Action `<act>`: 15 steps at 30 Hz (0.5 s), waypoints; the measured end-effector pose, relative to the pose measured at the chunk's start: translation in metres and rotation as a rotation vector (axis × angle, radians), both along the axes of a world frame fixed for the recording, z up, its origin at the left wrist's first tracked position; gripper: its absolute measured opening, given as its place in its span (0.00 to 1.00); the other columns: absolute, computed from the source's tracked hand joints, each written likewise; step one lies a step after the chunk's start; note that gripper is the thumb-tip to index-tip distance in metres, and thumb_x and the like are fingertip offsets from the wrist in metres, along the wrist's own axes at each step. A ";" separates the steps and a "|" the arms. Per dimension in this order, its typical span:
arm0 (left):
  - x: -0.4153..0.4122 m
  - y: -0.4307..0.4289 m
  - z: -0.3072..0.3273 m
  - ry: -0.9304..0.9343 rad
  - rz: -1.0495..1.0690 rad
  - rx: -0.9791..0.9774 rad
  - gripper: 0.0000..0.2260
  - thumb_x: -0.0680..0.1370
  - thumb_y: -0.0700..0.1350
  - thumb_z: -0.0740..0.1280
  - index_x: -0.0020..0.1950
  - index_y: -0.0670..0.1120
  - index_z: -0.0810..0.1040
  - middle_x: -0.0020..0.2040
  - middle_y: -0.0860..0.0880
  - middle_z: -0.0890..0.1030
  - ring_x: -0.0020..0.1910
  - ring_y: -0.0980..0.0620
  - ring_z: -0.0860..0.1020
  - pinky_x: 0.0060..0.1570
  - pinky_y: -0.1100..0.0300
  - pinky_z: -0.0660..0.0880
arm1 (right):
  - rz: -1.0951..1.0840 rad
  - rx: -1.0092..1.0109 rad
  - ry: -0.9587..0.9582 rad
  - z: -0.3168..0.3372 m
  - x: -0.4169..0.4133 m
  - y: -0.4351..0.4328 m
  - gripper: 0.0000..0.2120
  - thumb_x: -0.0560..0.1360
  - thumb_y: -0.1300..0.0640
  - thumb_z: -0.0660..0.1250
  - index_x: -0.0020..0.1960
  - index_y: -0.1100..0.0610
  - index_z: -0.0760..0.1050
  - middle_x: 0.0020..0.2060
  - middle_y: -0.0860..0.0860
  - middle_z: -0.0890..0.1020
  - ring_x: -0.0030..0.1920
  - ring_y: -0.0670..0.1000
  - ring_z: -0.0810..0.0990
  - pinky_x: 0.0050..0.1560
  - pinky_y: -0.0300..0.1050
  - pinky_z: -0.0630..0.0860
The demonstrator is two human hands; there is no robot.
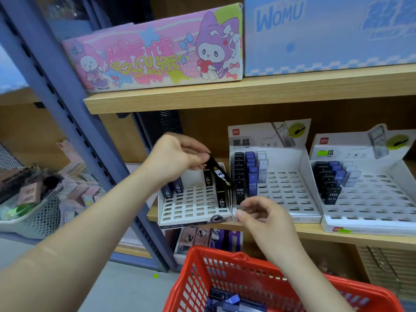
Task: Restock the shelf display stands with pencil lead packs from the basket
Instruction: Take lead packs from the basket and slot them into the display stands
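Note:
My left hand pinches a black pencil lead pack tilted over the right side of the leftmost white display stand. That stand holds a few black packs in its slots. My right hand hovers in front of the middle stand, fingers loosely curled, holding nothing. The middle stand carries rows of black, blue and clear HB 0.5 packs on its left side. A third stand to the right holds similar rows. The red basket sits below, with blue packs in its bottom.
The stands sit on a wooden shelf. Above, another shelf bears a pink cartoon box and a blue WOMU box. A blue-grey metal upright stands left, with a grey mesh bin of goods beyond it.

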State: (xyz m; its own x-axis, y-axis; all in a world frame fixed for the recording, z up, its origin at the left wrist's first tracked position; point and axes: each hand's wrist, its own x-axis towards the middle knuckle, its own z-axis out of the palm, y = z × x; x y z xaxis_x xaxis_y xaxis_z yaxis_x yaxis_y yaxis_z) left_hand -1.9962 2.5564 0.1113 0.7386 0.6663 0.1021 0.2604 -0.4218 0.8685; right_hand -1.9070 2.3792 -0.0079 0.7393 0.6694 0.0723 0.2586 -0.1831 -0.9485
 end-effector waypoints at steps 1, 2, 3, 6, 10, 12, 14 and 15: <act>-0.003 0.009 0.001 0.009 0.050 0.087 0.05 0.72 0.35 0.72 0.43 0.45 0.83 0.34 0.47 0.84 0.35 0.53 0.82 0.39 0.64 0.79 | -0.002 -0.073 -0.135 -0.003 0.001 0.000 0.04 0.75 0.54 0.71 0.48 0.47 0.78 0.46 0.44 0.79 0.48 0.44 0.77 0.49 0.34 0.73; -0.005 0.018 -0.001 0.038 0.091 0.184 0.05 0.73 0.36 0.73 0.43 0.46 0.83 0.35 0.48 0.83 0.36 0.53 0.82 0.39 0.65 0.78 | 0.008 -0.143 -0.259 -0.005 0.001 0.001 0.04 0.76 0.53 0.69 0.51 0.45 0.78 0.49 0.42 0.77 0.52 0.43 0.75 0.53 0.34 0.71; -0.007 0.025 -0.005 0.082 0.117 0.269 0.05 0.73 0.37 0.73 0.44 0.48 0.83 0.36 0.49 0.83 0.37 0.54 0.81 0.40 0.66 0.77 | 0.027 -0.204 -0.365 -0.007 0.001 0.001 0.07 0.78 0.52 0.67 0.55 0.45 0.78 0.52 0.41 0.75 0.56 0.43 0.73 0.57 0.34 0.68; -0.004 0.037 -0.028 0.215 0.129 0.390 0.05 0.76 0.40 0.70 0.49 0.48 0.83 0.42 0.49 0.83 0.41 0.55 0.80 0.41 0.69 0.74 | 0.111 -0.362 -0.566 -0.010 -0.004 0.005 0.15 0.81 0.48 0.61 0.66 0.44 0.75 0.61 0.43 0.72 0.65 0.45 0.66 0.65 0.39 0.65; 0.008 0.037 -0.060 0.203 0.147 0.368 0.07 0.76 0.40 0.69 0.53 0.45 0.83 0.47 0.48 0.83 0.47 0.52 0.80 0.50 0.66 0.72 | 0.178 -0.479 -0.711 -0.014 -0.010 0.007 0.18 0.82 0.48 0.58 0.71 0.42 0.71 0.71 0.47 0.67 0.73 0.50 0.61 0.73 0.49 0.60; 0.013 0.033 -0.067 0.177 0.142 0.354 0.07 0.76 0.40 0.70 0.53 0.44 0.83 0.47 0.48 0.83 0.49 0.51 0.81 0.54 0.64 0.74 | 0.168 -0.472 -0.740 -0.019 -0.009 0.007 0.17 0.80 0.50 0.62 0.68 0.43 0.74 0.69 0.49 0.71 0.72 0.52 0.65 0.70 0.52 0.65; 0.018 0.030 -0.070 0.225 0.126 0.399 0.08 0.77 0.42 0.69 0.55 0.46 0.83 0.50 0.48 0.84 0.52 0.50 0.81 0.57 0.63 0.73 | 0.158 -0.486 -0.755 -0.025 -0.006 0.007 0.16 0.76 0.53 0.69 0.64 0.45 0.78 0.65 0.50 0.76 0.67 0.54 0.71 0.65 0.54 0.72; 0.020 0.029 -0.070 0.266 0.119 0.436 0.09 0.77 0.43 0.68 0.56 0.47 0.83 0.53 0.48 0.83 0.54 0.50 0.80 0.59 0.62 0.73 | 0.154 -0.490 -0.764 -0.028 -0.005 0.007 0.17 0.73 0.54 0.72 0.62 0.45 0.79 0.62 0.50 0.78 0.65 0.54 0.74 0.61 0.54 0.75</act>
State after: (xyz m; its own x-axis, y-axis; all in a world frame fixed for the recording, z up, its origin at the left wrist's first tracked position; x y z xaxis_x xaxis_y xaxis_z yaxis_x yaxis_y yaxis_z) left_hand -1.9763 2.5857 0.0418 0.6984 0.6847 0.2081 0.5165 -0.6836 0.5157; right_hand -1.9122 2.3861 -0.0360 0.5072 0.8414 0.1866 0.8379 -0.4308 -0.3350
